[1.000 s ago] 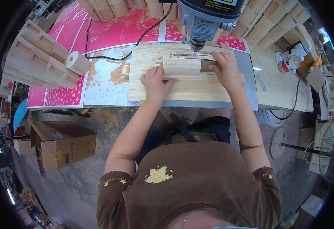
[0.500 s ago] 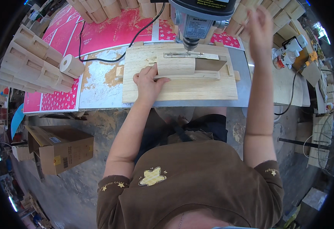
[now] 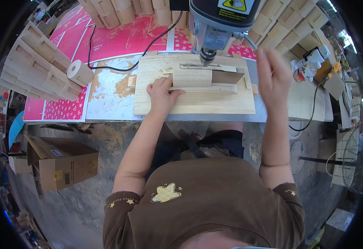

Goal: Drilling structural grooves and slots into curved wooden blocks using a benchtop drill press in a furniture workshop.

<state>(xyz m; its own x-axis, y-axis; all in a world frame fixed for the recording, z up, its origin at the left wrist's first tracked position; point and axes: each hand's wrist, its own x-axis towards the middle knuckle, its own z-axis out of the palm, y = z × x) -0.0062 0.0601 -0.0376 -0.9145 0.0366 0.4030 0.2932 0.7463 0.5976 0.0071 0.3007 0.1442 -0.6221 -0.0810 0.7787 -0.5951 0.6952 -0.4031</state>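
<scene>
Plainly, the work sat on a flat, pale rectangular wooden board (image 3: 148,104), where a light wooden block with a rounded front (image 3: 191,78) lay lengthwise, its top marked by a narrow, dark-edged slot (image 3: 189,66). Directly above hung the silver metal drill chuck (image 3: 207,55) of a grey-and-black bench drill (image 3: 216,36); whether its bit touched the wood, I could not tell.

The person's left hand (image 3: 163,96) lay at the block's left end, fingers bunched against it and thumb spread apart along the pale wooden strip (image 3: 225,88) in front; how firmly it pinched the block could not be seen. The right hand (image 3: 275,76) was raised to the right of the drill, its fingers curled inward beside the end of a thin grey metal lever (image 3: 250,41). I could not tell whether they closed around it.

A flat, dark brown panel (image 3: 227,77) stood against the block's right end. Left of the board, a black cable (image 3: 121,69) curved across a pink-and-white patterned sheet (image 3: 125,43), and near it a pale wooden cylinder with a round hole in its end (image 3: 81,74) leaned beside stacked light wooden cylinders with rectangular recesses (image 3: 38,68).
</scene>
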